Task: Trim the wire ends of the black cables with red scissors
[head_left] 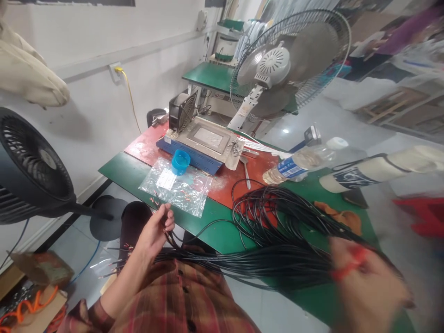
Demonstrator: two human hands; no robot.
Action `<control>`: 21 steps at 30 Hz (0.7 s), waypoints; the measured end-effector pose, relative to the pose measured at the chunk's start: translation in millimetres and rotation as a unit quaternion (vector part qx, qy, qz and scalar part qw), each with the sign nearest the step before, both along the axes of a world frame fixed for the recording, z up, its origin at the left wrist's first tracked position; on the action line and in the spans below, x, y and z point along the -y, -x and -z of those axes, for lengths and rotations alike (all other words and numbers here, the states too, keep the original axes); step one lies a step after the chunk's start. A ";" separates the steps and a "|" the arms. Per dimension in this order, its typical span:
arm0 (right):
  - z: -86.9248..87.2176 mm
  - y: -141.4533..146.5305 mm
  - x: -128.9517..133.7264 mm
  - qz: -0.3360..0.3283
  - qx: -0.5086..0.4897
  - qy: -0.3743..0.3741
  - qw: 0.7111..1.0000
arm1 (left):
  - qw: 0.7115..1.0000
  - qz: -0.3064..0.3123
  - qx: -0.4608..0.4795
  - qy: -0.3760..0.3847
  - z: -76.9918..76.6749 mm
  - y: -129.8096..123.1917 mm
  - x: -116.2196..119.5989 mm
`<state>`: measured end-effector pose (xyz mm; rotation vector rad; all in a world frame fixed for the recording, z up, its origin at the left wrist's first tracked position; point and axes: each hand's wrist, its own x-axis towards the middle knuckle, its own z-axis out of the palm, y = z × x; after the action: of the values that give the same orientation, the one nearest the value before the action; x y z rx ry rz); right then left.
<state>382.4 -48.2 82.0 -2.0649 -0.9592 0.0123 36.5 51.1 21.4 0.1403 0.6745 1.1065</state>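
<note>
My left hand is closed around the ends of a few black cables, whose stripped copper tips poke out above the fingers. More cable ends stick out beneath that forearm, across my lap. A large bundle of black cables runs from there to the right, with loose coils lying on the table. At the bundle's right end is my right hand, smeared by motion; its fingers cannot be made out. A red band shows across it. Near my left hand lies a clear plastic bag with a blue cup on it.
A blue heating unit with a small black fan stands on the red mat. Behind it rises a large grey fan. A water bottle and a white cylinder are at right. A dark fan stands left.
</note>
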 end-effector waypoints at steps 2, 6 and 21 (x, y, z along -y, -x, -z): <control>13.5 53.4 -15.9 -0.198 -0.023 0.022 0.980 | 1.000 -0.015 -0.001 0.010 1.6 -1.0 0.2; 36.8 163.4 -48.4 -0.486 -0.070 0.019 0.871 | 0.999 -0.036 -0.020 0.021 0.8 -1.7 4.9; 14.0 192.7 -107.3 -0.560 -0.198 0.072 0.801 | 0.985 -0.001 -0.166 -0.055 -14.8 -3.9 6.8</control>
<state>189.6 59.1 68.0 -1.2298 -1.7738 1.1130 40.4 44.3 36.3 0.4254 0.9113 1.1343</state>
